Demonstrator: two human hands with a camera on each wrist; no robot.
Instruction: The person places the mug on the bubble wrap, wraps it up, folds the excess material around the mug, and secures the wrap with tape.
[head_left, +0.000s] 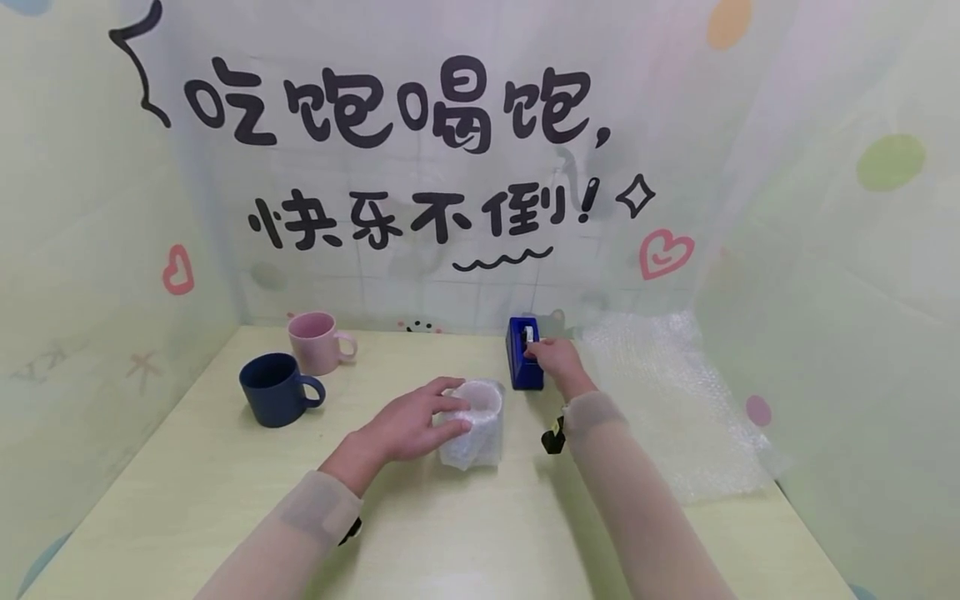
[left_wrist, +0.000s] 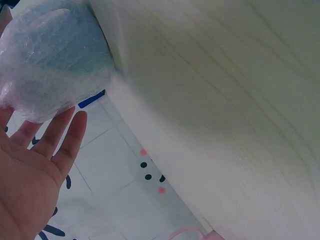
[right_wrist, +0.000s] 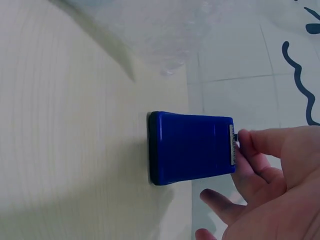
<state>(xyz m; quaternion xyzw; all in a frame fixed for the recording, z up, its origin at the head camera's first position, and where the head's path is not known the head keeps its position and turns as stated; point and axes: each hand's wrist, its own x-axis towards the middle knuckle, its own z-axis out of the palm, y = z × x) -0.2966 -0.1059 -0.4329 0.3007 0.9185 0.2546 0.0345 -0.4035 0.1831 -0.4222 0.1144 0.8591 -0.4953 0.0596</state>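
A whitish cup-shaped item (head_left: 483,437) wrapped in bubble wrap stands at the middle of the table. My left hand (head_left: 411,423) rests against its left side with the fingers fairly straight. In the left wrist view those fingers reach the wrapped item (left_wrist: 55,60) from below. Behind and to the right is a blue tape dispenser (head_left: 527,375). At its cutting edge my right hand (head_left: 557,357) pinches the tape end between thumb and forefinger. The right wrist view shows the dispenser (right_wrist: 195,149) upright, its serrated blade (right_wrist: 232,145) close to the fingertips; the tape itself is mostly hidden.
A dark blue mug (head_left: 272,396) and a pink mug (head_left: 315,348) stand at the back left, handles pointing right. On the right a sheet of bubble wrap (head_left: 675,400) lies over the table and leans up the back wall. Printed cloth walls enclose the table (head_left: 450,542).
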